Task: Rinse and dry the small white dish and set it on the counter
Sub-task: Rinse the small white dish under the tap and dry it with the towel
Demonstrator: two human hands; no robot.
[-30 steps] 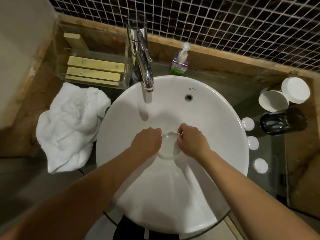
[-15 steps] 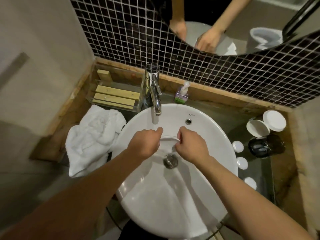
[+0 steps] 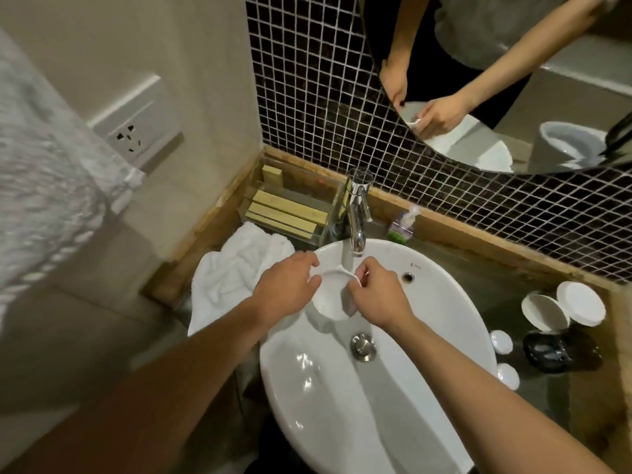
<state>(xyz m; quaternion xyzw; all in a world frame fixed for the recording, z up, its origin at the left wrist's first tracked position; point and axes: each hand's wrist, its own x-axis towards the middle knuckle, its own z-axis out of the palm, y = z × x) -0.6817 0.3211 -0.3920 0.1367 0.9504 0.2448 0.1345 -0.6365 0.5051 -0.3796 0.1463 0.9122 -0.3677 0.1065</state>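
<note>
Over the basin (image 3: 427, 336) the near half lies open. At the far rim the tap (image 3: 357, 213) overhangs. Left, a crumpled towel (image 3: 232, 268) and a clear box (image 3: 294, 210) crowd the bench (image 3: 478, 285). Right, a dark jar (image 3: 561, 350), white lids (image 3: 543, 309) and small caps (image 3: 501, 342) stand close together.

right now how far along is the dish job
Nothing looks finished yet. In hand: left hand and right hand hold the small white dish under the faucet, water running onto its rim. Left: drying, likely with the white towel, then setting it on the counter.
</note>
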